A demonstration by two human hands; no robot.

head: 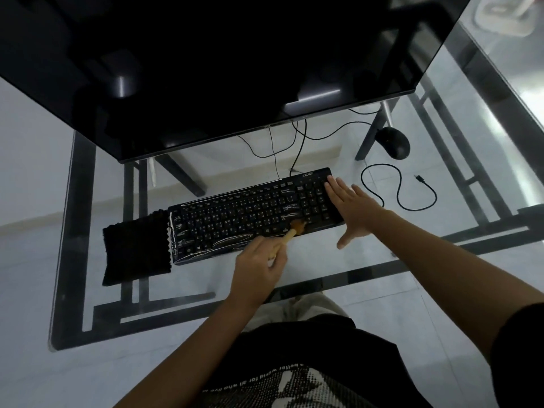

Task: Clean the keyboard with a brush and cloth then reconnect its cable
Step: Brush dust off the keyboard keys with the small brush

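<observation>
The left hand (259, 260) is gripping the pale handle of the brush (287, 235), fingers curled round it, just over the near edge of the keyboard (235, 219). From this hand the bristles are pointing toward 1 o'clock and touching the lower key rows, just left of the number pad.

At 2 o'clock from the brush, the right hand (353, 207) is lying flat on the keyboard's right end, fingers straight and spread over the number pad. Its thumb is sticking out past the near edge above bare glass.

The keyboard is lying skewed on the glass table (206, 278), its right end farther away. The black cloth (135, 248) is sitting at 9 o'clock, against the keyboard's left short edge.

At 3 o'clock from the right hand, the cable (403, 187) is looping loosely across the glass, its plug end lying free and well apart from the keyboard. Beyond it, at 1 o'clock, the mouse (393, 142) is resting beside a table leg.

At 12 o'clock the lower edge of the monitor (206, 69) is hanging close to the keyboard's far edge, with thin wires (273, 148) trailing beneath it. Open glass is lying at 6 o'clock, between the keyboard and the table's near rim, and a wider stretch at 4 o'clock.
</observation>
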